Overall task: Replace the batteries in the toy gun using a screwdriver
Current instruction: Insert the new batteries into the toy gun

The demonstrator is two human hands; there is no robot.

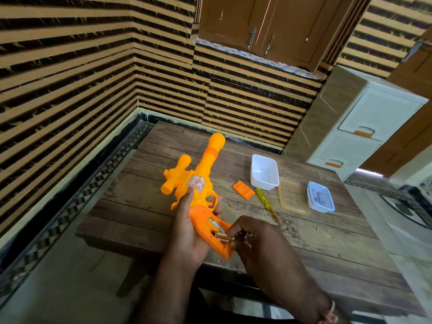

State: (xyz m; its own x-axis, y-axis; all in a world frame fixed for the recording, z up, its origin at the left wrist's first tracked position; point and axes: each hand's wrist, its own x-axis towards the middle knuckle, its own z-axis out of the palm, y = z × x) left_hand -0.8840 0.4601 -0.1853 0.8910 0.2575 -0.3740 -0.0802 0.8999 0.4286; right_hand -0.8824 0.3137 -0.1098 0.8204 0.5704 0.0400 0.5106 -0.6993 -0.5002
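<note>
My left hand (189, 230) grips the orange and yellow toy gun (198, 181) around its body, barrel pointing away from me over the wooden table (315, 239). The grip's battery compartment is open and one battery (216, 225) lies inside it. My right hand (254, 239) pinches a second battery (228, 237) at the lower end of the compartment. The orange battery cover (243, 187) lies on the table beside the yellow-handled screwdriver (266, 202).
An open white container (253, 176) stands behind the screwdriver. To its right lie a clear lid (281, 202) and a blue-lidded box (320, 199). A white drawer unit (355, 127) stands at the table's far right, against striped walls.
</note>
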